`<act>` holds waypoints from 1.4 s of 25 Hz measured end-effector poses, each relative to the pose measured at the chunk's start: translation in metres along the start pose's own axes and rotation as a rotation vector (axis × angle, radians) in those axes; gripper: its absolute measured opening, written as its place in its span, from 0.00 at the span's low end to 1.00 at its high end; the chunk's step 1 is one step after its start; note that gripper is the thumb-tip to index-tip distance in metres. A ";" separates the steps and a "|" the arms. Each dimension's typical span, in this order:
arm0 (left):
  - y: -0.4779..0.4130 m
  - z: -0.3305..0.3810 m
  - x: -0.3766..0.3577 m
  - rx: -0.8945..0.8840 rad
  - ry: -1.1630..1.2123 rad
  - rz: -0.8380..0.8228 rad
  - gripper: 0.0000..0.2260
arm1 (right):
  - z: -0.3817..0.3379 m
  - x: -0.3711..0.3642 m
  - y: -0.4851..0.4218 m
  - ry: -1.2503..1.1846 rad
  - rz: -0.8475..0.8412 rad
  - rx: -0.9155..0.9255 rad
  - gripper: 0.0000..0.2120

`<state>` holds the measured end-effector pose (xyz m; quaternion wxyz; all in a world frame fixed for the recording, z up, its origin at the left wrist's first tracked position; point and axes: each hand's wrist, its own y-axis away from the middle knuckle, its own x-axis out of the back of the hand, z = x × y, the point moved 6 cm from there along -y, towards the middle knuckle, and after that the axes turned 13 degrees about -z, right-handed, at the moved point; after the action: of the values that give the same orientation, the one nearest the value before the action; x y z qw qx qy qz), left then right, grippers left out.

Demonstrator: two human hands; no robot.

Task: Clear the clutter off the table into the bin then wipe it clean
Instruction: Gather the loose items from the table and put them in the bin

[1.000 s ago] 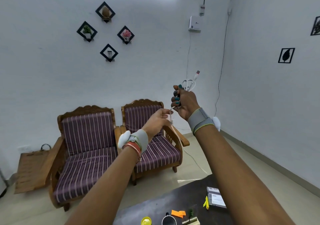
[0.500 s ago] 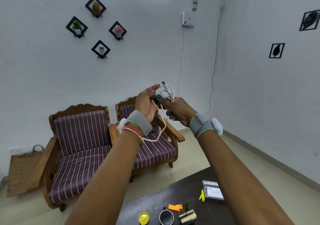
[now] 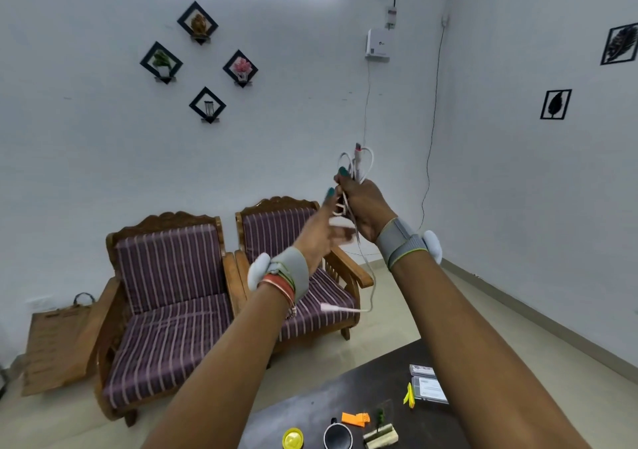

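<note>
We saw both arms raised in front of the person, high above the dark table (image 3: 307, 409), which lay at about five o'clock in the view.

The right hand (image 3: 367, 207) was closed round a coiled white cable (image 3: 358, 158), fingers and thumb wrapped tightly about the bundle. The loops and one plug stood up out of the fist toward twelve o'clock. From under the fist a loose length dropped toward six o'clock and curled back to a second plug (image 3: 333, 308), which hung in the air in front of the right-hand armchair (image 3: 293, 238).

The left hand (image 3: 316, 238) was at eight o'clock of the right hand and just beside it, its fingers (image 3: 328, 203) reaching up to the coil. It was smeared with motion blur, so we could not tell whether it pinched a strand or only touched it.

Each wrist wore a grey band (image 3: 400, 246).

The rest of the clutter sat on the table. A dark mug (image 3: 337, 436) stood by the near edge, with a yellow round lid (image 3: 292, 438) at its nine o'clock. Orange paper scraps (image 3: 355, 418) lay at its one o'clock and a little plant on a block (image 3: 379, 431) at its three o'clock. Farther toward two o'clock lay a yellow clip (image 3: 409, 395) just beside some flat packets (image 3: 429, 386).

A second armchair (image 3: 169, 283) stood at nine o'clock of the first. A brown paper bag (image 3: 58, 341) leaned at its nine o'clock.
</note>
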<state>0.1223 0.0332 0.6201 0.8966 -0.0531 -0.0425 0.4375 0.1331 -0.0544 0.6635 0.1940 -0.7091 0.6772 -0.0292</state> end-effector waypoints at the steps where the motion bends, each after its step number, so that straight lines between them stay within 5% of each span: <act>1: 0.004 -0.012 -0.011 0.079 0.023 -0.088 0.27 | -0.004 0.002 -0.003 -0.040 0.053 0.023 0.11; 5: 0.015 -0.033 -0.027 0.098 0.023 -0.241 0.20 | -0.010 0.016 -0.006 -0.272 0.236 0.096 0.10; 9: 0.018 -0.017 0.012 -0.117 0.296 0.067 0.07 | -0.010 0.041 0.004 -0.220 0.326 0.079 0.10; 15: 0.006 0.030 0.029 -0.144 0.368 0.301 0.07 | 0.017 0.014 0.027 0.357 -0.033 -0.134 0.17; 19: 0.003 0.041 0.026 -0.010 0.260 0.274 0.08 | 0.023 -0.003 0.039 0.342 -0.292 -0.261 0.14; 22: 0.009 0.042 0.018 -0.001 0.113 0.194 0.09 | 0.026 -0.004 0.049 0.423 -0.327 -0.302 0.09; 29: 0.008 0.044 0.011 -0.251 0.149 0.200 0.10 | 0.039 -0.012 0.064 -0.144 -0.353 -0.394 0.07; 32: 0.005 0.043 0.006 -0.269 0.140 0.175 0.14 | 0.038 -0.006 0.064 -0.093 -0.318 -0.383 0.08; 35: 0.012 0.035 0.011 -0.320 -0.043 0.339 0.13 | 0.029 0.000 0.061 -0.084 -0.220 -0.262 0.09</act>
<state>0.1152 0.0511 0.6538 0.7893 -0.1915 -0.1210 0.5707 0.0835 -0.0481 0.6179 0.1237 -0.7987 0.5849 0.0683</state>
